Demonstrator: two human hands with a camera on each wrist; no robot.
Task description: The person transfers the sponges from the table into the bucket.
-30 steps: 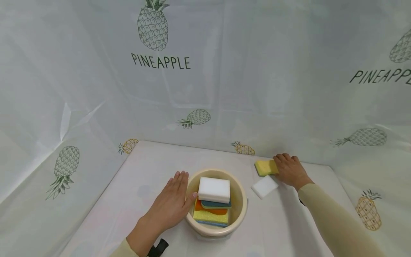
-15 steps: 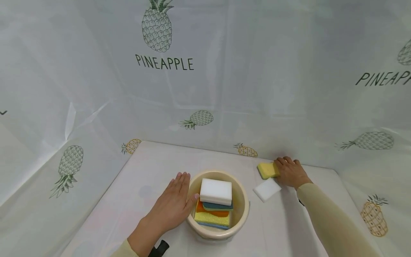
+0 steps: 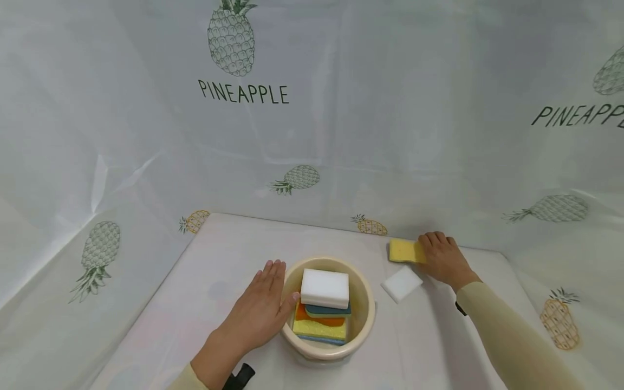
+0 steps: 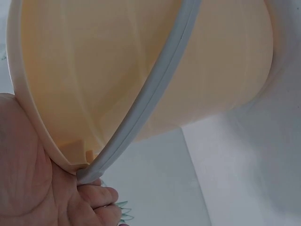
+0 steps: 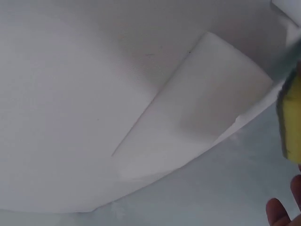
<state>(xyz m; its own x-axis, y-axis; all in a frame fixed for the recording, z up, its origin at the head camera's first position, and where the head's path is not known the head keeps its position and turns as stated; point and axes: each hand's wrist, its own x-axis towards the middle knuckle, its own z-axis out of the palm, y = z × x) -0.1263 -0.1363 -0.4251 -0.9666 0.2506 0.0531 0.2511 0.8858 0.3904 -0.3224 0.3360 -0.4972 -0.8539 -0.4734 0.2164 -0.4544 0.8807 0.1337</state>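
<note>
My left hand (image 3: 257, 314) lies with straight fingers against the left rim of a cream bucket (image 3: 364, 325); in the left wrist view its palm touches that rim beside the grey handle (image 4: 141, 106). Inside the bucket a white sponge (image 3: 324, 286) tops a stack of teal, orange, yellow and blue sponges. At the table's back right, my right hand (image 3: 442, 260) grips the right end of a yellow sponge (image 3: 404, 251). Its dark scouring side shows at the right edge of the right wrist view, above fingertips (image 5: 277, 212). A flat white sponge (image 3: 402, 283) lies just nearer.
A white table (image 3: 244, 235) carries everything. Pineapple-printed sheeting (image 3: 390, 135) rises behind the table's back edge, close to my right hand, and along both sides.
The yellow sponge has turned slightly and lies more level, with my right hand shifted a little along with it. My left hand stays on the bucket rim.
</note>
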